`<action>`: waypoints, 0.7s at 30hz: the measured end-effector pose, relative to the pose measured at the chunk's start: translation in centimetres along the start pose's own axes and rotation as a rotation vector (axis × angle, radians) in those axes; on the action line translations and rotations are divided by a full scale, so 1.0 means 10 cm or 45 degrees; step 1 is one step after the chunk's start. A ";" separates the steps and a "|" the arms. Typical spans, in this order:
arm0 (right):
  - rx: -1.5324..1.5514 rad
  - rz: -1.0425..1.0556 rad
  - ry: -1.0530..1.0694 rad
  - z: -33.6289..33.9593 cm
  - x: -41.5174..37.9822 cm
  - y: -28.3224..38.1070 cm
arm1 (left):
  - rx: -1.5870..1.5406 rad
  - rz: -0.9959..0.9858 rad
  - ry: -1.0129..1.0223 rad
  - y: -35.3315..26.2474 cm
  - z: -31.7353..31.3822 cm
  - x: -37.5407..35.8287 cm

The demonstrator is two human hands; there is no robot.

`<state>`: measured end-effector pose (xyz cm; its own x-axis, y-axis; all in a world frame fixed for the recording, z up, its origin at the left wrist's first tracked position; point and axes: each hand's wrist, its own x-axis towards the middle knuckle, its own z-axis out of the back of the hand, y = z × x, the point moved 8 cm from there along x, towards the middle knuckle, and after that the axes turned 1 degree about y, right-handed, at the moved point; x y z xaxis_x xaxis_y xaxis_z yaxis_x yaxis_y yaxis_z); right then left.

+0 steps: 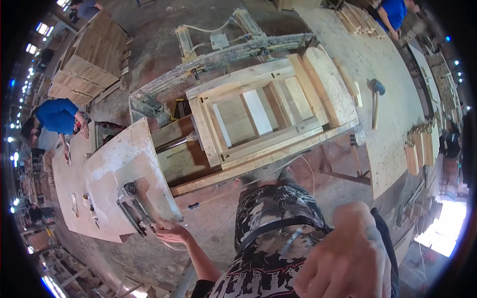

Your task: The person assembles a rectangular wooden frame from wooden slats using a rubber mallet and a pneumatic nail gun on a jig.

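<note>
My left hand (172,234) is at the handle end of a pneumatic nail gun (133,202), its fingers closed against it. The nail gun is over the pale board (114,169) at the left end of the bench. Close to the camera, my right hand (343,256) is raised in front of my body with its fingers curled. What it holds, if anything, is hidden. Ahead of me a wooden frame (233,149) with several slats lies in a clamping press (223,54). A wide wooden panel (325,82) is at the frame's right end.
A mallet (376,102) lies on the right-hand table (397,144), with wood strips (420,149) near its edge. A metal cylinder rod (174,144) reaches the frame's left side. A person in blue (57,116) bends at the far left. Stacked wood (92,54) stands behind.
</note>
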<state>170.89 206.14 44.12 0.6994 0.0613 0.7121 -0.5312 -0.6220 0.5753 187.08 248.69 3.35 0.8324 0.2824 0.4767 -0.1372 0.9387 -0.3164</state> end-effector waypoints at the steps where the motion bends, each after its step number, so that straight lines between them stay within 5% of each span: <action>1: -0.019 0.016 0.019 -0.01 -0.02 0.05 | -0.010 0.025 -0.019 0.08 -0.07 -0.15; 3: -0.010 0.011 0.084 -0.02 -0.05 0.20 | -0.277 0.824 0.301 0.57 -0.43 -0.52; 4: 0.000 0.009 0.117 -0.02 -0.07 0.27 | -0.291 0.843 0.282 0.52 -0.42 -0.55; 6: 0.026 0.036 0.248 0.03 -0.14 0.41 | -0.957 1.359 0.499 0.48 -0.69 -0.79; 10: 0.131 0.083 0.246 0.43 -0.69 0.70 | -1.157 1.364 0.539 0.35 -0.84 -0.75; 14: -0.651 -0.303 -1.099 1.79 -2.10 0.85 | -1.137 1.241 0.647 0.15 -0.79 -0.78; 18: -0.546 -0.607 -2.476 2.56 -4.97 0.79 | -1.365 1.208 0.798 0.36 -1.11 -0.81; 20: -0.420 -0.407 -2.937 2.61 -6.18 0.77 | -1.535 1.254 0.902 0.31 -1.18 -0.90; 21: -0.424 -0.301 -2.964 2.67 -6.31 0.84 | -1.540 1.379 0.858 0.21 -1.04 -1.00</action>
<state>135.08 176.26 -6.73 -0.2212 -0.7043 -0.6746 -0.2554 -0.6257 0.7371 184.11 245.74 -10.61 0.7447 0.2062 -0.6348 -0.5502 -0.3488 -0.7587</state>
